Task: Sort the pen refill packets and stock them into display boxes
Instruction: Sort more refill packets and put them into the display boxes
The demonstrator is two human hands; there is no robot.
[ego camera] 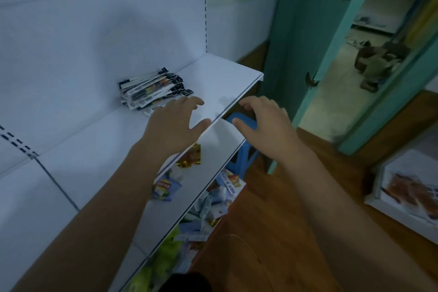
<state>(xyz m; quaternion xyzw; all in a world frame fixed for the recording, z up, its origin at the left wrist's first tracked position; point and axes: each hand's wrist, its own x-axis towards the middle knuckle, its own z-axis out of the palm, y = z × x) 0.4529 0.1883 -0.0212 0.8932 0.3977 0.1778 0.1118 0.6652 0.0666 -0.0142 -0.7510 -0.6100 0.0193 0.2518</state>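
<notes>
A loose pile of black-and-white pen refill packets [151, 89] lies on the top white shelf [220, 73], against the back panel. My left hand [176, 122] hovers over the shelf just right of the pile, fingers spread and slightly bent, holding nothing. My right hand [263, 123] is raised past the shelf's front edge, fingers loosely curved and empty. Neither hand touches the packets. No display box is in view.
Lower shelves [213, 147] hold small colourful packets [189, 156] and green items [163, 253]. A blue plastic stool [241, 152] stands on the wooden floor [272, 220] below my right hand. A teal door frame [296, 54] rises right of the shelf. A white box [407, 187] sits at far right.
</notes>
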